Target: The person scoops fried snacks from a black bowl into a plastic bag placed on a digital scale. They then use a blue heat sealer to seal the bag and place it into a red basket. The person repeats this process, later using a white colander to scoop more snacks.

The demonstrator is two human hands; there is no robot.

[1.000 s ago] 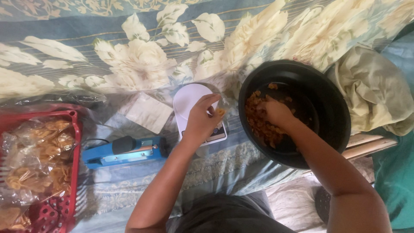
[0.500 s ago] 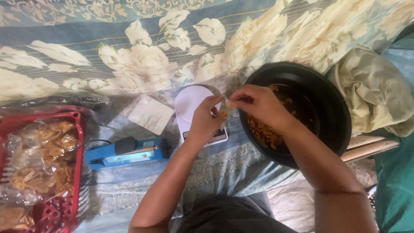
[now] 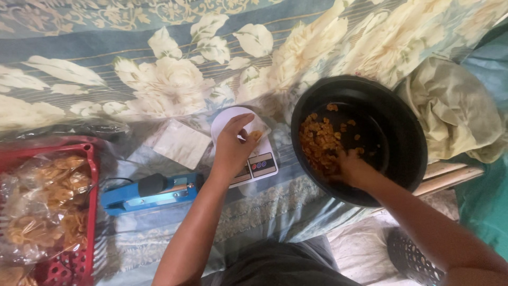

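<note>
My left hand (image 3: 231,148) rests on a small white kitchen scale (image 3: 260,165) and pinches a small clear plastic bag (image 3: 257,131) holding a few orange fried snack pieces. To the right stands a big black bowl (image 3: 405,132) with a pile of the same fried snack pieces (image 3: 320,140). My right hand (image 3: 353,168) is down inside the bowl at the pile's near edge. Its fingers are curled into the pieces.
A red plastic basket (image 3: 93,177) with sealed bags of snacks sits at the left. A blue heat sealer (image 3: 148,191) lies in front of a stack of flat clear bags (image 3: 181,143). A beige cloth (image 3: 455,111) lies right of the bowl, over a wooden edge (image 3: 450,179).
My right hand went from the bowl to the bag at the scale with snack pieces, then back down into the bowl. My left hand stayed on the bag.
</note>
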